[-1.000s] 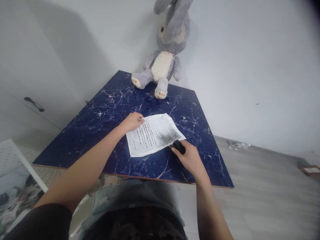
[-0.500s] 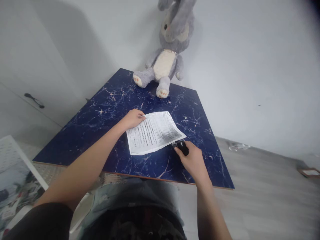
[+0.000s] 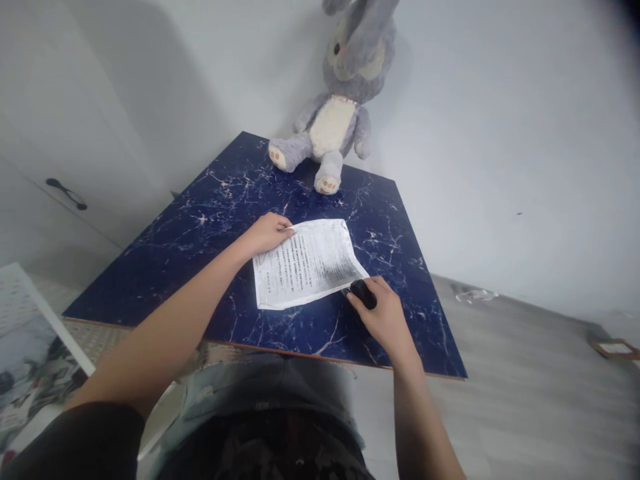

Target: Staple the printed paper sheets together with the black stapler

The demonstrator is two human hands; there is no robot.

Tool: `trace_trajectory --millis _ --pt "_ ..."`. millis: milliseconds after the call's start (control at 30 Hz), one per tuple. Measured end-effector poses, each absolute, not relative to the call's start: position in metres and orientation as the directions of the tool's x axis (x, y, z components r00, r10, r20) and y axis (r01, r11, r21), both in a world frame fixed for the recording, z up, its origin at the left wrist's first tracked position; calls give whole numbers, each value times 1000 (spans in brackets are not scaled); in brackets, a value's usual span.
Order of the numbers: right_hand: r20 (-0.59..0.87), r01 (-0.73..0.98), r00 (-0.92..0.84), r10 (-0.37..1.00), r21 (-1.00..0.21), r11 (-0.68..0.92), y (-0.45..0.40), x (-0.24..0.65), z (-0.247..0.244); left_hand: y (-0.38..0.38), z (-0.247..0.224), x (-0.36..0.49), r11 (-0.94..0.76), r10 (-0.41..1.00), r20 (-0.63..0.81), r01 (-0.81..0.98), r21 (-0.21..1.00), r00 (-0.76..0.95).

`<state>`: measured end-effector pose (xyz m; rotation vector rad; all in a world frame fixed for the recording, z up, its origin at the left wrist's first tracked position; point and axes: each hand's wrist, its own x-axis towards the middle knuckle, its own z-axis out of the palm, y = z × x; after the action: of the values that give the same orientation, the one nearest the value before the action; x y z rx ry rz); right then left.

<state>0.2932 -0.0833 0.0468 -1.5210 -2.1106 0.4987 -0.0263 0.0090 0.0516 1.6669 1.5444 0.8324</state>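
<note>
A printed sheet of paper (image 3: 310, 263) is held slightly bent over the blue marbled table. My left hand (image 3: 273, 233) is closed on its upper left edge, thumb on top. In my right hand (image 3: 384, 308) is a small black stapler (image 3: 363, 293), gripped between thumb and fingers. The stapler's front end meets the sheet's lower right edge; whether the paper lies between its jaws I cannot tell. Part of the stapler is hidden by my fingers.
A grey plush rabbit (image 3: 333, 127) sits at the far end of the blue table (image 3: 400, 240), against the wall. At the lower left stands a white-framed rack (image 3: 45, 313) with assorted items. A small brown-framed object (image 3: 616, 348) lies on the floor at right.
My right hand has shifted slightly up, bringing the stapler's front end onto the sheet's edge. The paper's right side has bent more, while my left hand keeps its hold.
</note>
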Motion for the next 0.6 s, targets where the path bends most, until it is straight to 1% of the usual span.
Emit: trace_trajectory --millis 67,233,333,400,433,500,567,600 --pt "196 771 -264 944 -546 329 -82 294 45 8 52 -26 -40 997 -3 526 850 82" --pt "81 849 -206 975 -480 219 -83 293 43 6 53 -26 -23 996 -23 491 871 87" --pt "77 877 -211 974 -425 224 -85 291 47 6 54 -27 -11 995 -36 478 878 90" --pt "57 880 -241 969 -408 243 -86 291 49 8 52 -29 -17 996 -32 505 863 88" --pt "49 869 -264 963 -421 260 -87 291 51 9 50 -29 -21 996 -29 534 845 85" --pt "68 821 -309 949 -484 302 -87 291 52 10 46 -29 -46 997 2 612 789 73" --pt "124 759 -331 935 -554 342 -88 290 52 9 41 -25 -111 994 88 690 715 69" --pt "146 737 -333 932 -576 354 -88 290 51 8 40 -21 -172 985 142 712 681 103"
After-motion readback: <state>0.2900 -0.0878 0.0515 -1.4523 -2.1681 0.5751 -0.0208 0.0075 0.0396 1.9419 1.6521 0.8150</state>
